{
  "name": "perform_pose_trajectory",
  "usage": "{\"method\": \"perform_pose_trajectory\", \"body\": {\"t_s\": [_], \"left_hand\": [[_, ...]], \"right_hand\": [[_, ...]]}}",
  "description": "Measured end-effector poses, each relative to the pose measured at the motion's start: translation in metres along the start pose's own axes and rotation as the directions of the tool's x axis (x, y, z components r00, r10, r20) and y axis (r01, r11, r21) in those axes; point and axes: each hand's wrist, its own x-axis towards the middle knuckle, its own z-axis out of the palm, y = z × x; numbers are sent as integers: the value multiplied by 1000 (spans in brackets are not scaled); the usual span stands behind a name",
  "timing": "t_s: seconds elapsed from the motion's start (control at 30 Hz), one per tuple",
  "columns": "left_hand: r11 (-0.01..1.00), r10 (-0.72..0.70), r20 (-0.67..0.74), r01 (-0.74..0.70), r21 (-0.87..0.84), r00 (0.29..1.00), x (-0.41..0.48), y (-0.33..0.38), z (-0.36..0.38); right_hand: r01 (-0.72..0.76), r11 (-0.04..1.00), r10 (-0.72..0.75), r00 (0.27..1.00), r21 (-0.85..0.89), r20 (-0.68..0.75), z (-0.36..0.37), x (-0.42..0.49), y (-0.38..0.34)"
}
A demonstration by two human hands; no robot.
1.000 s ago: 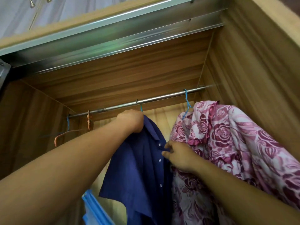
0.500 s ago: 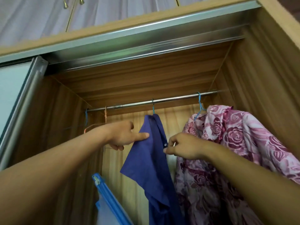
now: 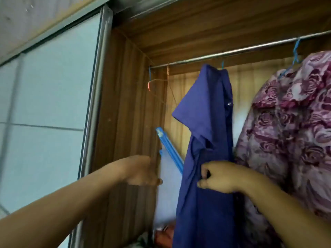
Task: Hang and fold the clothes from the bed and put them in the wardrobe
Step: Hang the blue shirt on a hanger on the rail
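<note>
Our right hand (image 3: 220, 176) pinches the shirt (image 3: 202, 122) hanging vertically from the rail (image 3: 250, 49); our left hand (image 3: 141, 170), to its left, grips nothing.

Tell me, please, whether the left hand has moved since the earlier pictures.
Yes. The left hand was by the top of the blue shirt, just under the rail; now it is well below the rail, off the shirt and to its left.

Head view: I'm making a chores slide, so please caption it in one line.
Right hand grips a blue shirt hanging from the wardrobe rail beside a floral garment; left hand free.
</note>
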Motion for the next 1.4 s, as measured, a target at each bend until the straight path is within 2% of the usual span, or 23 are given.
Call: {"method": "perform_pose_trajectory", "body": {"t_s": [0.1, 0.23, 0.4, 0.53, 0.6, 0.67, 0.73, 0.8, 0.87, 0.93, 1.03, 1.13, 1.33, 1.4], "left_hand": [[993, -117, 79, 117, 4, 990, -28, 1, 55], [993, -113, 226, 119, -11, 968, -63, 6, 123], [980, -190, 275, 197, 0, 943, -91, 7, 192], [983, -170, 303, 183, -13, 938, -102, 7, 247], [988, -143, 342, 152, 1, 929, -104, 8, 277], [992, -113, 402, 124, -3, 909, -104, 8, 308], [997, -66, 456, 77, -8, 888, -103, 8, 336], [1000, 20, 472, -11, -22, 881, -101, 8, 360], [991, 133, 476, -103, -89, 869, -99, 10, 377], [963, 267, 492, -209, -171, 829, -97, 18, 389], [914, 406, 483, -338, -225, 775, -97, 45, 403], [839, 544, 434, -468, -277, 718, -108, 84, 411], [604, 794, 409, -661, -447, 450, -149, 177, 428], [502, 856, 390, -726, -470, 339, -170, 212, 430]], "right_hand": [[-28, 997, 13, 983, 76, 185, 61, -13, 7], [-63, 993, 30, 956, 102, 292, 139, -41, 12], [-142, 975, 85, 948, 169, 306, 207, -80, 16], [-144, 960, 78, 961, 241, 266, 243, -116, 16], [-178, 950, 103, 954, 255, 282, 261, -135, 17], [-265, 929, 173, 928, 260, 328, 279, -155, 19], [-347, 906, 266, 913, 244, 310, 298, -175, 22], [-410, 875, 331, 895, 258, 299, 316, -196, 20], [-417, 849, 307, 889, 324, 339, 331, -216, 13], [-442, 852, 332, 871, 281, 363, 343, -235, 4], [-673, 708, 603, 733, 211, 314, 355, -266, -10], [-803, 577, 717, 585, 149, 380, 358, -306, -27], [-953, 288, 860, 301, 94, 412, 359, -415, -64], [-983, 172, 887, 185, 69, 423, 356, -452, -76]]}}
